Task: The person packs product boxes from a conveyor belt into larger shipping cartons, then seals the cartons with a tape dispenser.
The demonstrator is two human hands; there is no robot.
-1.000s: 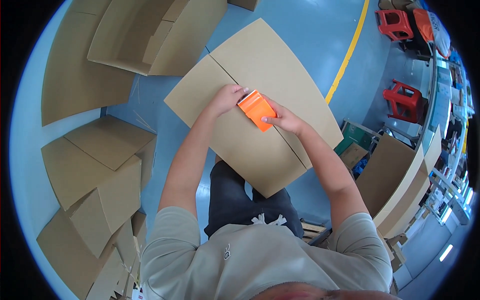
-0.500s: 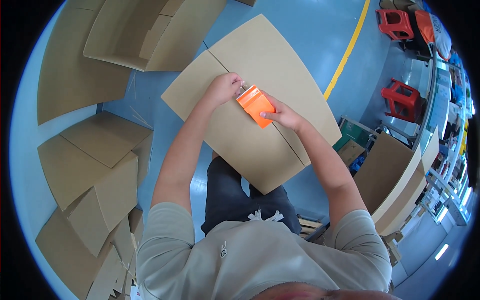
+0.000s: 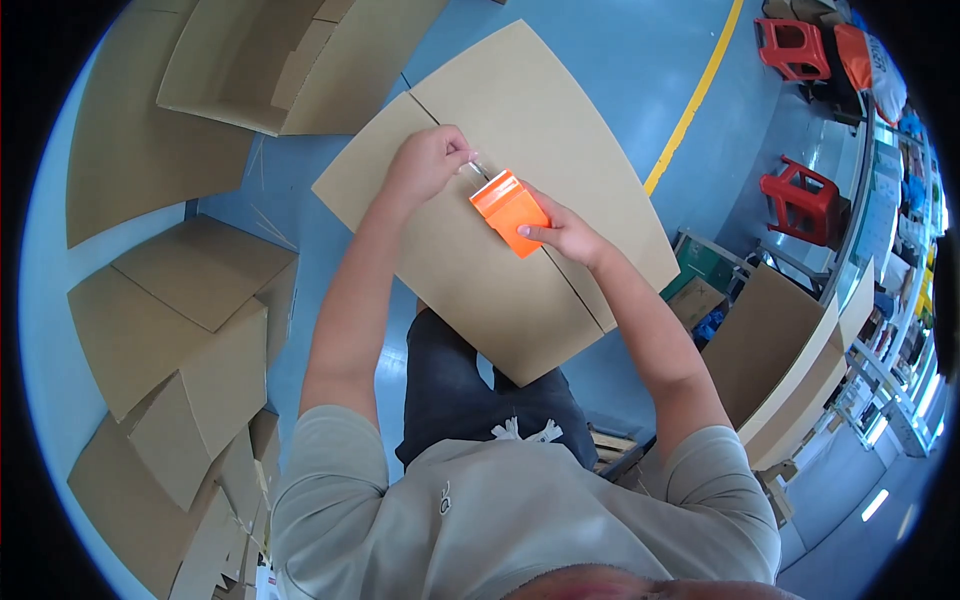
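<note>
My right hand (image 3: 562, 231) is wrapped round an orange tape dispenser (image 3: 513, 212), the thumb lying across its near side. From the dispenser's upper left end a short clear strip of tape (image 3: 477, 172) runs toward my left hand (image 3: 430, 163). The fingers of that hand are pinched together on the strip's end. Both hands are over a large flat cardboard box (image 3: 560, 110), close to the seam that crosses its top. The dispenser sits at this seam; whether it touches the cardboard I cannot tell.
An open cardboard box (image 3: 345, 70) stands at the far left. Folded cardboard (image 3: 200, 265) is piled along the left side. On the right are red stools (image 3: 803, 200), another open box (image 3: 765, 335) and a long cluttered bench. A yellow line (image 3: 697, 95) runs along the blue floor.
My left hand has moved a little up and left, away from the dispenser, and more of the clear strip shows between them. The right hand and dispenser have hardly moved.
</note>
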